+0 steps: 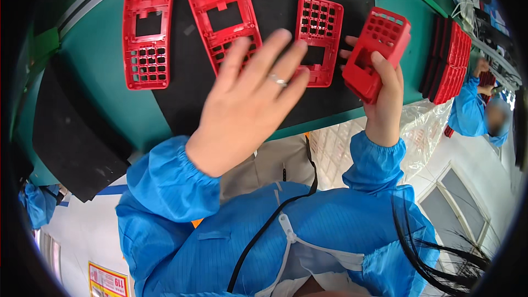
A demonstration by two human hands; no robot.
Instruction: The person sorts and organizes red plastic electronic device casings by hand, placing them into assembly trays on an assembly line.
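Observation:
My left hand, with a ring on one finger, hovers open over the mat with its fingers spread. Its fingertips cover part of a red plastic keypad housing; whether they touch it I cannot tell. On the right, my right hand grips a thick red keypad housing, perhaps several nested together, its thumb across the front. Between my hands lies another red housing, keypad holes toward the far side. A further red housing lies at the left with its keypad holes nearer me.
A black mat covers part of the green table. Stacked red housings stand at the right edge, near clear plastic sheeting. A dark sheet lies left. People in blue are at far right and far left.

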